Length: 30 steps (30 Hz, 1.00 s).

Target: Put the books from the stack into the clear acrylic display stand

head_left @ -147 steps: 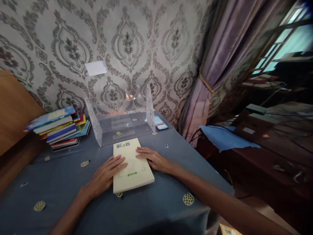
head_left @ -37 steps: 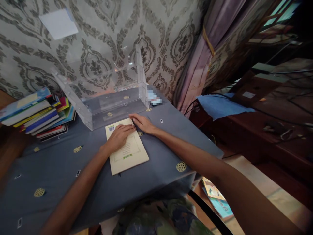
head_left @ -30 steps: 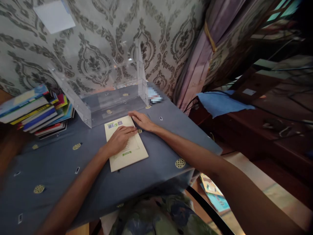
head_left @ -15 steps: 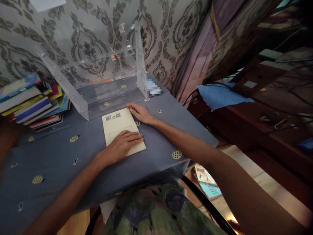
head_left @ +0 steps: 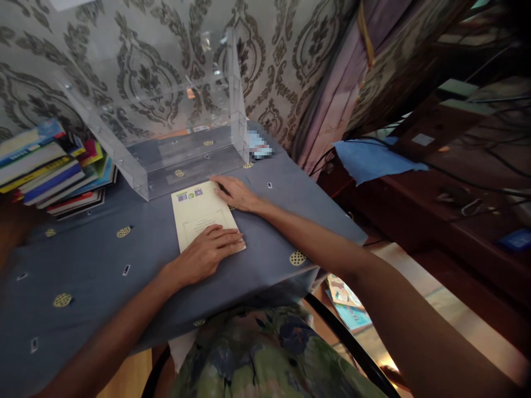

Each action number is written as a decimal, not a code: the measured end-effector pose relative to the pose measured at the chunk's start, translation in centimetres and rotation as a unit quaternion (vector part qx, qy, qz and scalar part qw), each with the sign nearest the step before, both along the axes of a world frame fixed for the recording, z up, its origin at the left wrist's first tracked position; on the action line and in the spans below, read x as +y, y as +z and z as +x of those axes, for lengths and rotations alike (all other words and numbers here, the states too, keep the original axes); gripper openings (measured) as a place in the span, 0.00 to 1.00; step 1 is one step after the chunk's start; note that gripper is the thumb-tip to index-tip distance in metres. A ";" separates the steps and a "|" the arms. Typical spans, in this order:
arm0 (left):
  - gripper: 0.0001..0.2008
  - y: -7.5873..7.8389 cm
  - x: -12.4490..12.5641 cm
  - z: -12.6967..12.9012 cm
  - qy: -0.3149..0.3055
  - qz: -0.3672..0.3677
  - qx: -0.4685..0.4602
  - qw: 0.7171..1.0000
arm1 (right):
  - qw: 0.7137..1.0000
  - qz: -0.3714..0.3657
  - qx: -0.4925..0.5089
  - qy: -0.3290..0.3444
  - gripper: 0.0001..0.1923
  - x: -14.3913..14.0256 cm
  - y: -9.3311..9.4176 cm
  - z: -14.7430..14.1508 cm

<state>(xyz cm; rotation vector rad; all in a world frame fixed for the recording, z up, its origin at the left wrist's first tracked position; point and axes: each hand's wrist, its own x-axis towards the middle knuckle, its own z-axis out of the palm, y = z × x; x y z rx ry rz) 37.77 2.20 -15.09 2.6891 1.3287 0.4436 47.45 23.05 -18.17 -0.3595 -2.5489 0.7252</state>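
A cream-coloured book [head_left: 198,209] lies flat, back cover up, on the blue tablecloth [head_left: 136,260] just in front of a clear acrylic stand [head_left: 166,138]. My left hand [head_left: 207,251] rests flat on the book's near end, fingers spread and pointing right. My right hand [head_left: 234,192] lies at the book's far right corner, its fingertips touching the edge. Neither hand has the book lifted.
A stack of colourful books [head_left: 50,168] sits at the back left beside the stand. The patterned wall and a purple curtain [head_left: 336,94] stand behind. More books [head_left: 346,301] lie on the floor at right. A dark desk with a blue cloth [head_left: 373,160] is further right.
My left hand slid from the book's middle down to its near end. My right hand stayed at the far right corner. The view pulled back and tilted down, showing my lap.
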 end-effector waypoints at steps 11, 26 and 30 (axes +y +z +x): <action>0.22 0.3 -1.4 0.7 0.008 0.061 -0.024 0.998 | 0.991 0.096 -0.095 0.025 0.26 -4.7 1.0 3.1; 0.19 0.6 -5.9 -1.6 0.071 0.103 -0.033 0.992 | 0.979 0.123 -0.129 0.103 0.24 -9.1 1.3 10.3; 0.19 0.6 -7.8 -3.2 0.095 0.095 -0.046 0.990 | 0.978 0.132 -0.125 0.102 0.23 -9.1 1.4 10.2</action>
